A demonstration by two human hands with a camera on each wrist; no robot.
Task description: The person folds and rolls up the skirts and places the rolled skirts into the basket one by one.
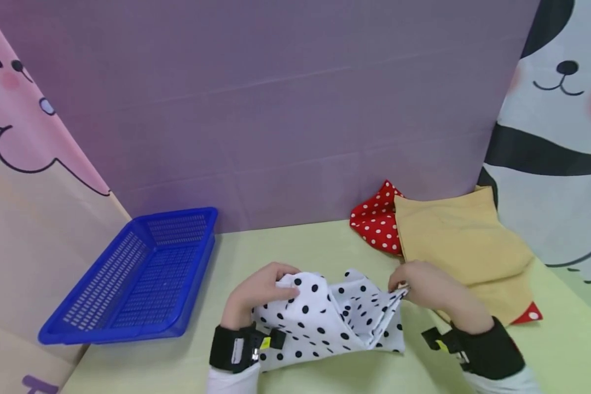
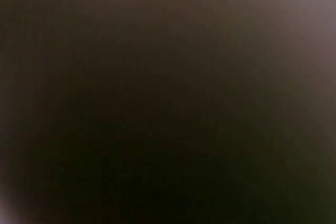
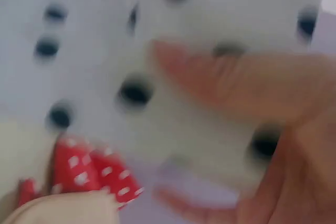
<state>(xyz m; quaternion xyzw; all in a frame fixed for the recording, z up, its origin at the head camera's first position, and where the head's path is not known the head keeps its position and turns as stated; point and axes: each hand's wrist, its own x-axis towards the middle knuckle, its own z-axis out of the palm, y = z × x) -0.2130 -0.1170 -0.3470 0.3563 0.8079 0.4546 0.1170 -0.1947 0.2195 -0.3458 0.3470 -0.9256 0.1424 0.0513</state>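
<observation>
A white cloth with black dots (image 1: pixel 320 334) lies bunched and partly folded on the pale green table, its top lifted into an open fold. On the left, my left hand (image 1: pixel 261 290) grips the raised edge between thumb and fingers. My right hand (image 1: pixel 430 284) pinches the cloth's right corner. Seen from the right wrist, the thumb of the right hand (image 3: pixel 294 93) lies across the dotted cloth (image 3: pixel 89 72), blurred, with a finger partly behind it. The left wrist view is dark and shows nothing distinct.
At left stands a blue plastic basket (image 1: pixel 182 306) with perforated sides. Beyond my right hand lie a tan cloth (image 1: pixel 463 235) and a red cloth with white dots (image 1: pixel 376 219), partly under it. A purple curtain (image 1: pixel 295 109) closes off the back; printed animal sheets flank both sides.
</observation>
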